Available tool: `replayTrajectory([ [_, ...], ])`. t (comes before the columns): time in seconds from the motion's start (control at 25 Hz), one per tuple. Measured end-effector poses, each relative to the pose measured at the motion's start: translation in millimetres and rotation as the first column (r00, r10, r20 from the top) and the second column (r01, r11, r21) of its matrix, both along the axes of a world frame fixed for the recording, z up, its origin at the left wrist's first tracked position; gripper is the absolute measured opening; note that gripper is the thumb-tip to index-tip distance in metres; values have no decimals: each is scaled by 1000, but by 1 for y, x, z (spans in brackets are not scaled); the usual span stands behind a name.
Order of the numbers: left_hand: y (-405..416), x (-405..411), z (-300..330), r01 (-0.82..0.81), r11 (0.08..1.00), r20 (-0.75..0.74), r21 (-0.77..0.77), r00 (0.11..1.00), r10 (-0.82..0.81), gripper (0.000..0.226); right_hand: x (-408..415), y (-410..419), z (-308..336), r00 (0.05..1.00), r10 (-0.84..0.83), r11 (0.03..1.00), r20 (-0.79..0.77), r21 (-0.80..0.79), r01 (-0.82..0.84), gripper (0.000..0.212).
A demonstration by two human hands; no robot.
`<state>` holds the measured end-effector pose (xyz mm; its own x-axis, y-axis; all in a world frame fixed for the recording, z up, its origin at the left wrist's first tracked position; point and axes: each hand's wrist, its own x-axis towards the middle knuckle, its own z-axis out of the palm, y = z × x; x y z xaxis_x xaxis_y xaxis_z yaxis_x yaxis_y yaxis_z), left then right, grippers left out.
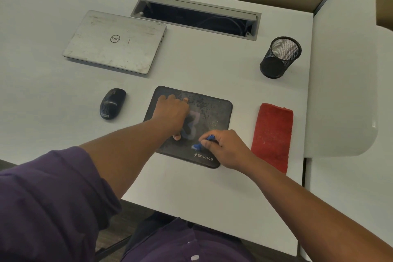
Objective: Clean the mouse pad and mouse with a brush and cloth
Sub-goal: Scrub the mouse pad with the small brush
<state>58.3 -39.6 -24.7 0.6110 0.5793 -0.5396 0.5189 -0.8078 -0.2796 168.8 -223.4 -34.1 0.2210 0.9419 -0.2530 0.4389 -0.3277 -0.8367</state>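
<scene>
blue brush [205, 141] is being gripped in our right hand [225, 148], sweeping the mouse pad [214, 112]; our left hand [172, 110] is pressing it flat, fingers spread. we're favouring short strokes toward one edge.

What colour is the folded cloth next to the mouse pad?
The cloth is red. It shows clearly in the head view, lying right of the mouse pad.

Both of the person's bare forearms reach forward from rolled purple sleeves. The left hand [172, 110] lies palm down, fingers spread and pressed flat, thumb stretched back toward the body. The right hand [225, 144] is curled, its fingers [207, 143] and thumb pinching something small and blue.
</scene>
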Motion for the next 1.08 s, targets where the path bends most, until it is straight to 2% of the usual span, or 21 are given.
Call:
replayTrajectory([
  [0.12,0,-1,-1,7,1000,5,-2,1000,-7,121,-3,-1,0,993,-110,992,-49,55,113,14],
  [0.24,0,-1,0,7,1000,8,9,1000,-7,121,-8,-2,3,1000,15,999,-8,-28,-15,12],
  [0.4,0,-1,-1,-3,1000,8,4,1000,3,120,-5,-5,4,998,-61,998,11,15,61,12],
  [0.48,0,-1,0,3,1000,6,4,1000,-3,119,-3,-9,7,1000,-6,999,30,-39,7,12],
  [0.6,1,-2,0,6,1000,10,-1,1000,-6,119,2,-14,9,994,-25,999,102,26,22,12],
  [0.64,0,-2,1,6,1000,10,0,1000,-6,118,4,-14,9,991,10,1000,134,3,-11,11],
  [0.76,0,-1,1,13,1000,10,3,1000,-13,118,2,-17,11,991,105,991,87,-91,-97,12],
  [0.88,0,-2,0,13,1000,8,-2,1000,-13,115,1,-16,8,991,26,1000,134,-15,-24,12],
  [1.0,0,-2,0,21,1000,5,5,1000,-21,111,-4,-18,7,999,34,997,2,-76,-34,12],
  [1.08,0,-2,-1,26,1000,3,13,1000,-27,111,-9,-16,8,997,-35,999,-68,-10,35,12],
])
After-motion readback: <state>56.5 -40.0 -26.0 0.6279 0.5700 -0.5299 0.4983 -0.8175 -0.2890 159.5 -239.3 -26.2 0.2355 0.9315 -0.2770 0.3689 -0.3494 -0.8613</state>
